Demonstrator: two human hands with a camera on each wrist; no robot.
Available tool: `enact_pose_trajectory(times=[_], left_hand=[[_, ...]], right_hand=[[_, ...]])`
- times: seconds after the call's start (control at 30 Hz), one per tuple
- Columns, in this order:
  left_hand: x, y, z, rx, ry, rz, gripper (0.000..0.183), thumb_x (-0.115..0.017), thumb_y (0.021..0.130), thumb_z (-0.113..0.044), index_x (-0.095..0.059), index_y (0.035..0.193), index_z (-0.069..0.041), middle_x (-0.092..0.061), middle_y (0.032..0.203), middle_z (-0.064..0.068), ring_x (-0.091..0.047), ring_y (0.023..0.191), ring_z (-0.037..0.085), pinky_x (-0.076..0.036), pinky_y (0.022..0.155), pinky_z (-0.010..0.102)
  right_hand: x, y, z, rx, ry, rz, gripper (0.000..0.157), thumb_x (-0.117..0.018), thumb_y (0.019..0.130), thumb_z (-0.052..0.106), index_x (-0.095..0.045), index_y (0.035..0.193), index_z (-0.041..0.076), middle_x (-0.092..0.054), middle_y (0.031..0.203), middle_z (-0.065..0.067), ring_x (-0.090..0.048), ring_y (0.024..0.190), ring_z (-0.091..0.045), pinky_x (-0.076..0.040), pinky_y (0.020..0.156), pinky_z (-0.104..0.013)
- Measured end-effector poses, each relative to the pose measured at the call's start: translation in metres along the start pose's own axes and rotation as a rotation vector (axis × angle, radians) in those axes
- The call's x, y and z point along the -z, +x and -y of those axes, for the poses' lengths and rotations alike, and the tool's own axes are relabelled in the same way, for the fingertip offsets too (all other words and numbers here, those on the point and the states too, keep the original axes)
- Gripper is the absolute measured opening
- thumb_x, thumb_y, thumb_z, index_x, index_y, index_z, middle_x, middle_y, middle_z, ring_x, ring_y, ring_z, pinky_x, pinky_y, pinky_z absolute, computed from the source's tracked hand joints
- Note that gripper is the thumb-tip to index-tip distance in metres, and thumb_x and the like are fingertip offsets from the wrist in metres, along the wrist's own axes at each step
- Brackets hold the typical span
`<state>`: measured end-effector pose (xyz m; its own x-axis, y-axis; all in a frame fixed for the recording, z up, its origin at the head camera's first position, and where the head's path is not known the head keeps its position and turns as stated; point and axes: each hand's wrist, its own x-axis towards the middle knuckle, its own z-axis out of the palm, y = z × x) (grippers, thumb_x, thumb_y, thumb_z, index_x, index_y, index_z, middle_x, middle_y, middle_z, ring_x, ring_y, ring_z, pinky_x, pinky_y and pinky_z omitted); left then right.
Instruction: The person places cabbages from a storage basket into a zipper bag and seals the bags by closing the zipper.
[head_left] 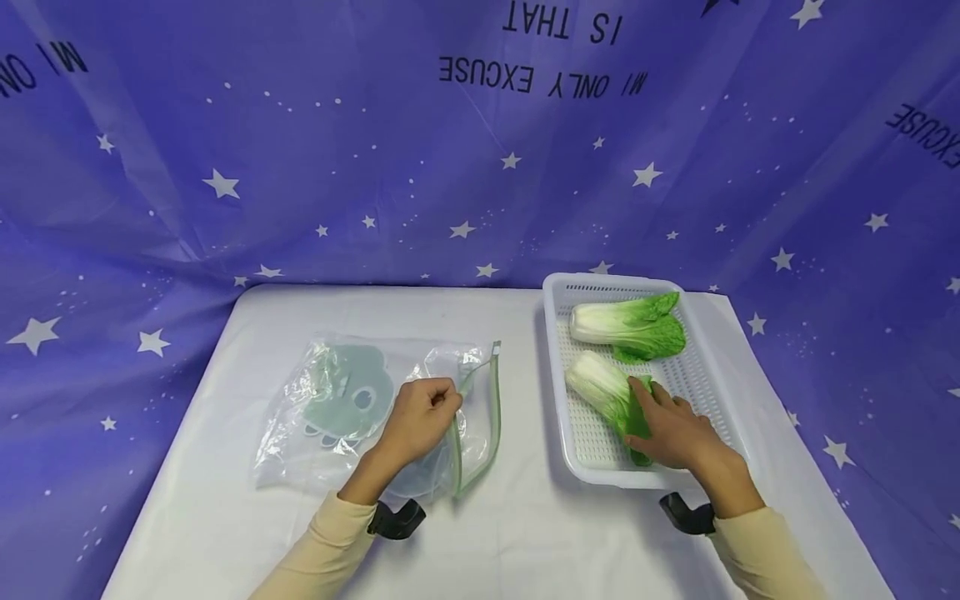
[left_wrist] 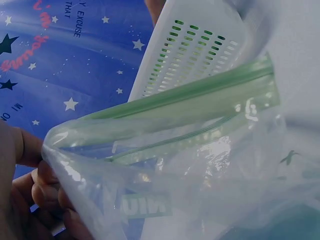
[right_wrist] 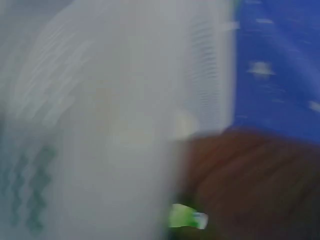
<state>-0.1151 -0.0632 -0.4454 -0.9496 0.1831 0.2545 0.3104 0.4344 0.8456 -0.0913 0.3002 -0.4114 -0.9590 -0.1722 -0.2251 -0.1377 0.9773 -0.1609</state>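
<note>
My left hand pinches the mouth edge of a clear zip-top bag with a green zip strip and a pale green cartoon print. In the left wrist view the bag's mouth gapes a little beside the fingers. Over at the right, my right hand lies over the leafy end of the nearer napa cabbage, thumb and fingers spread across its green leaves. Another napa cabbage lies behind it. Motion blurs most of the right wrist view.
Both cabbages lie in a white perforated plastic basket on the right of the white table. A purple-blue cloth with stars and lettering hangs behind the table. Each wrist wears a black camera strap.
</note>
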Motion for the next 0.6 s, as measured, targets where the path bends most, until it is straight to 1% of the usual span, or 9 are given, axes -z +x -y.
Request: enact_pose_trajectory(times=[0.07, 0.1, 0.17, 0.23, 0.37, 0.43, 0.5, 0.53, 0.6], left_hand=[[0.000, 0.001, 0.000, -0.001, -0.012, -0.021, 0.035, -0.057, 0.079, -0.005, -0.041, 0.052, -0.019, -0.030, 0.047, -0.016, -0.035, 0.047, 0.005, -0.026, 0.047, 0.024], [0.000, 0.002, 0.000, 0.003, -0.018, -0.032, 0.035, -0.057, 0.080, -0.005, -0.042, 0.052, -0.019, -0.031, 0.047, -0.016, -0.035, 0.047, 0.005, -0.027, 0.047, 0.024], [0.001, 0.003, 0.002, 0.008, -0.023, -0.047, 0.034, -0.057, 0.081, -0.005, -0.043, 0.052, -0.019, -0.032, 0.047, -0.015, -0.035, 0.047, 0.006, -0.027, 0.048, 0.025], [0.002, 0.004, 0.002, 0.014, -0.030, -0.052, 0.034, -0.057, 0.081, -0.005, -0.044, 0.053, -0.019, -0.033, 0.047, -0.014, -0.035, 0.047, 0.006, -0.028, 0.048, 0.025], [0.004, 0.004, 0.002, 0.010, -0.038, -0.050, 0.034, -0.056, 0.082, -0.005, -0.044, 0.053, -0.018, -0.033, 0.047, -0.012, -0.035, 0.046, 0.007, -0.028, 0.047, 0.026], [0.004, 0.004, 0.002, 0.007, -0.040, -0.046, 0.034, -0.056, 0.082, -0.005, -0.044, 0.053, -0.018, -0.033, 0.047, -0.012, -0.035, 0.046, 0.008, -0.027, 0.047, 0.026], [0.004, 0.005, 0.003, 0.004, -0.036, -0.044, 0.034, -0.056, 0.082, -0.005, -0.044, 0.053, -0.018, -0.033, 0.047, -0.012, -0.035, 0.046, 0.008, -0.027, 0.047, 0.025], [0.004, 0.005, 0.003, 0.005, -0.037, -0.041, 0.034, -0.056, 0.083, -0.005, -0.044, 0.053, -0.018, -0.033, 0.047, -0.012, -0.035, 0.046, 0.008, -0.027, 0.047, 0.025], [0.004, 0.006, 0.003, 0.009, -0.033, -0.040, 0.034, -0.055, 0.083, -0.005, -0.043, 0.053, -0.018, -0.034, 0.047, -0.011, -0.035, 0.046, 0.008, -0.027, 0.047, 0.025]], right_hand=[[-0.002, 0.008, -0.009, -0.008, 0.018, 0.108, 0.097, -0.076, 0.085, 0.037, -0.017, 0.152, -0.002, -0.030, 0.140, -0.043, -0.050, 0.106, -0.061, -0.043, 0.079, -0.067], [-0.003, 0.012, -0.012, 0.012, 0.019, 0.103, 0.098, -0.077, 0.084, 0.034, -0.017, 0.151, -0.003, -0.034, 0.135, -0.044, -0.055, 0.099, -0.058, -0.046, 0.076, -0.063], [-0.006, 0.018, -0.015, 0.066, 0.020, 0.034, 0.088, -0.079, 0.083, 0.025, -0.026, 0.148, -0.003, -0.048, 0.123, -0.039, -0.062, 0.086, -0.047, -0.050, 0.068, -0.055], [-0.006, 0.021, -0.015, 0.128, 0.018, -0.068, 0.070, -0.077, 0.083, 0.014, -0.041, 0.140, -0.002, -0.060, 0.108, -0.027, -0.064, 0.077, -0.035, -0.050, 0.061, -0.048], [0.012, 0.015, -0.008, 0.243, 0.027, -0.262, 0.040, -0.070, 0.084, -0.001, -0.062, 0.122, 0.002, -0.068, 0.098, -0.013, -0.065, 0.080, -0.030, -0.050, 0.062, -0.046], [0.027, 0.005, -0.002, 0.266, 0.023, -0.345, 0.037, -0.069, 0.083, -0.001, -0.065, 0.120, 0.004, -0.069, 0.102, -0.013, -0.066, 0.082, -0.031, -0.050, 0.063, -0.048], [0.045, -0.008, 0.006, 0.293, 0.040, -0.416, 0.037, -0.070, 0.083, 0.000, -0.065, 0.120, 0.005, -0.068, 0.107, -0.014, -0.063, 0.072, -0.028, -0.048, 0.058, -0.045], [0.054, -0.013, 0.011, 0.313, 0.048, -0.450, 0.038, -0.071, 0.083, 0.001, -0.065, 0.120, 0.005, -0.069, 0.108, -0.014, -0.064, 0.073, -0.027, -0.049, 0.059, -0.045], [0.069, -0.024, 0.023, 0.366, 0.086, -0.484, 0.039, -0.072, 0.082, 0.003, -0.066, 0.120, 0.006, -0.069, 0.110, -0.011, -0.063, 0.073, -0.021, -0.048, 0.062, -0.043]])
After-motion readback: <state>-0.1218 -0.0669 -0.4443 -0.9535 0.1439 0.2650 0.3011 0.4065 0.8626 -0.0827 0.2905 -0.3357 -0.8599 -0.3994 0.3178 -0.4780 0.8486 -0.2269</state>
